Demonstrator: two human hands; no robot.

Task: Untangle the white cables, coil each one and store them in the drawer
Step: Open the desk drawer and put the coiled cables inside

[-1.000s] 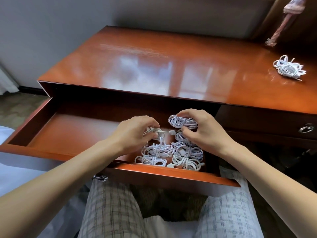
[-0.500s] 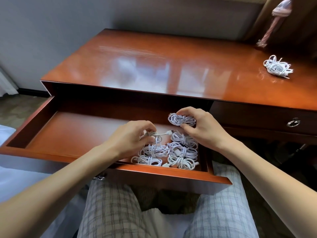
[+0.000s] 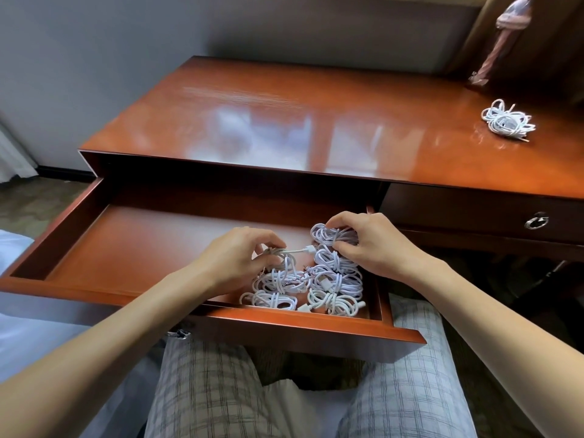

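The open wooden drawer (image 3: 132,248) holds several coiled white cables (image 3: 316,289) packed in its right end. My left hand (image 3: 240,257) is shut on a coiled cable (image 3: 284,252) whose plug sticks out to the right. My right hand (image 3: 369,245) grips the rearmost coil (image 3: 328,233), thumb and fingers pinching it from both sides. A tangled bundle of white cables (image 3: 507,120) lies on the desk top at the far right.
The glossy desk top (image 3: 284,121) stretches behind the drawer. A closed drawer with a metal ring pull (image 3: 536,221) is to the right. A pink tassel (image 3: 496,42) hangs at the back right. My legs in checked trousers sit under the drawer.
Both hands stay on their coils in the drawer's right end, shifting only slightly. The camera view has drifted, so the desk sits a little lower and further left.
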